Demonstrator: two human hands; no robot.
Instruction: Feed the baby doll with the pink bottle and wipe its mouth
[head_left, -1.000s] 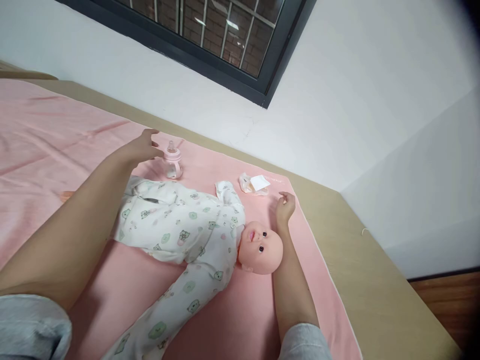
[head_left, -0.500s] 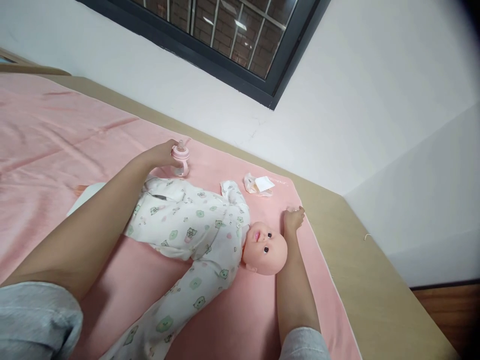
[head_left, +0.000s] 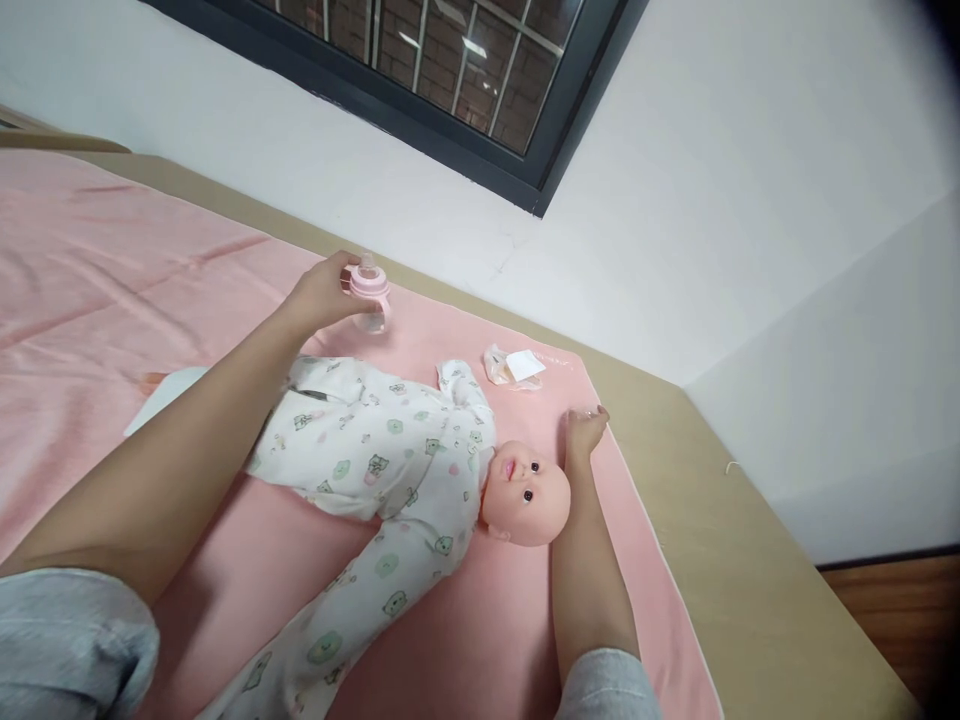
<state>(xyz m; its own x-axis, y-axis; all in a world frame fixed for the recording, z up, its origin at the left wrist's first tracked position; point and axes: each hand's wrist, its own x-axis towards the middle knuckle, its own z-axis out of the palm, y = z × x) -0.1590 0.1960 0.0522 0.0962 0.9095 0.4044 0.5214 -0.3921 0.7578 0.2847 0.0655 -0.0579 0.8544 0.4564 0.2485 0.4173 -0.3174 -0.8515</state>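
Note:
My left hand (head_left: 328,292) is closed around a pink-and-clear baby bottle (head_left: 369,296) with side handles and a clear teat at the top. The bottle is upright beyond the doll's clothed body. A bald baby doll (head_left: 528,494) lies on its back in a white sleepsuit (head_left: 382,440) with green bear prints. Past its head, my right hand (head_left: 586,432) has its fingers curled over a small clear object, mostly hidden by the hand. My right forearm runs close beside the doll's head.
A crumpled clear wrapper (head_left: 496,366) and a white paper square (head_left: 525,365) lie near the far corner of the pink blanket (head_left: 480,640). The blanket covers a wooden tabletop (head_left: 720,520). A wall and a dark-framed window (head_left: 517,190) stand behind it.
My left hand has raised the baby bottle a little, away from me and slightly to the right. My right hand has stayed in about the same place; the doll lies as before.

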